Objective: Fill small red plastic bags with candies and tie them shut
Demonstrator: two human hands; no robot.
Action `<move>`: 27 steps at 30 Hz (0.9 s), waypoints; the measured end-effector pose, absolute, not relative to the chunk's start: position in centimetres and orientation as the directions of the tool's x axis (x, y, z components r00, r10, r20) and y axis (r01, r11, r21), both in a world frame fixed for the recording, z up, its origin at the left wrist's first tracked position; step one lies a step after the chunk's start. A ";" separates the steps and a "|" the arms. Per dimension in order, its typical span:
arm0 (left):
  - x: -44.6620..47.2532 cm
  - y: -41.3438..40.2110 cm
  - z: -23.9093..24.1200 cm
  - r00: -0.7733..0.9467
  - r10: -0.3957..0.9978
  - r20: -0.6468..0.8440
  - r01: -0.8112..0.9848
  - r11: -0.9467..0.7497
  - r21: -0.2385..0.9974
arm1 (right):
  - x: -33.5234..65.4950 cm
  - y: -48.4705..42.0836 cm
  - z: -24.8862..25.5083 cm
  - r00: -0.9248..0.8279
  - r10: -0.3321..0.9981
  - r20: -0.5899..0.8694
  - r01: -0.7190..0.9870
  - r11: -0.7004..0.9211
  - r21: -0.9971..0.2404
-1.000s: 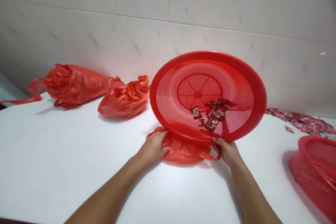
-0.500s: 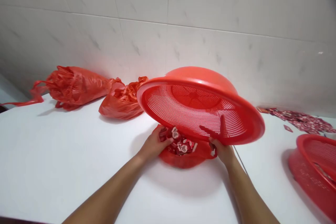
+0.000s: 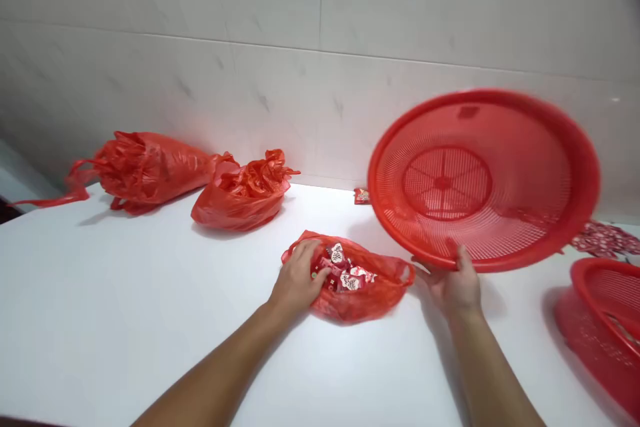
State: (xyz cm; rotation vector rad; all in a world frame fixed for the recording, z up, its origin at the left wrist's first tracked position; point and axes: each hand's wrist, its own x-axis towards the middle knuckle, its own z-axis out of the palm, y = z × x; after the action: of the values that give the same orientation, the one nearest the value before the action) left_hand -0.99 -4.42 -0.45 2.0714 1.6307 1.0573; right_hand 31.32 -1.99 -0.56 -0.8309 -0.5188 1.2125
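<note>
An open red plastic bag (image 3: 357,310) lies on the white table with small red wrapped packets (image 3: 345,273) inside. My left hand (image 3: 299,280) grips its left edge, thumb over the packets and the other fingers partly hidden. To the right, my right hand (image 3: 455,283) pinches the lower rim of a red plastic colander (image 3: 445,183), thumb inside and fingers beneath. The colander is raised off the table and tilted, its open mouth facing me, with no packets visible in it. The bag's right handle loop lies just left of my right fingers.
Two bunched red plastic bags, a long one (image 3: 155,170) and a squat one (image 3: 240,203), lie at the back left. A single red packet (image 3: 361,196) sits near the tiled wall. Flat red packets (image 3: 607,240) and another red colander (image 3: 595,333) are at the right.
My right hand has swung the colander right and up from over the bag, turning its mouth toward me. The bag's handle loop has come free of that hand. My left hand stays at the bag.
</note>
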 end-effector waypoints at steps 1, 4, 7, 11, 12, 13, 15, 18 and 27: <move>-0.9 -4.6 -0.1 0.088 0.910 0.404 0.697 -0.346 0.628 | 32.1 -1.6 -0.8 0.290 0.948 -0.132 -0.623 0.083 -0.778; -0.8 -4.9 1.0 0.024 0.841 0.540 0.720 -0.389 0.575 | 34.3 -0.8 -1.1 0.283 0.924 -0.256 -0.682 0.006 -0.732; -1.2 -4.6 1.8 -0.147 0.776 0.614 0.822 -0.249 0.512 | 35.9 -0.6 -1.1 0.277 0.906 -0.321 -0.714 -0.030 -0.700; -2.5 -3.3 1.8 -0.238 0.863 0.445 0.818 -0.069 0.572 | 37.1 -0.5 -1.5 0.350 0.886 -0.304 -0.679 0.016 -0.734; -2.8 -2.9 1.7 -0.234 0.898 0.371 0.795 -0.042 0.604 | 37.1 -0.5 -1.6 0.378 0.882 -0.281 -0.662 0.045 -0.749; -3.0 -2.7 1.6 -0.228 0.923 0.309 0.764 -0.028 0.645 | 36.9 -0.5 -1.7 0.403 0.878 -0.257 -0.643 0.072 -0.762; -3.3 -2.3 1.5 -0.208 0.944 0.256 0.669 -0.054 0.742 | 36.0 -0.6 -1.6 0.429 0.877 -0.217 -0.594 0.093 -0.799; -3.2 -2.3 1.8 -0.205 0.930 0.306 0.496 -0.171 0.851 | 33.4 -1.4 -0.9 0.435 0.896 -0.089 -0.344 0.075 -0.936; -2.5 -3.7 3.3 -0.181 0.909 0.376 0.255 -0.326 0.910 | 25.9 -7.1 1.7 -0.296 0.837 0.460 0.479 0.546 -0.687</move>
State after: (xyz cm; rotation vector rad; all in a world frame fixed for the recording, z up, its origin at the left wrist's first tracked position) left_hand -2.54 -3.66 3.33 1.5369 1.3570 1.5457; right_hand 25.89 -7.11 1.67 -1.0662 -1.9484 0.5431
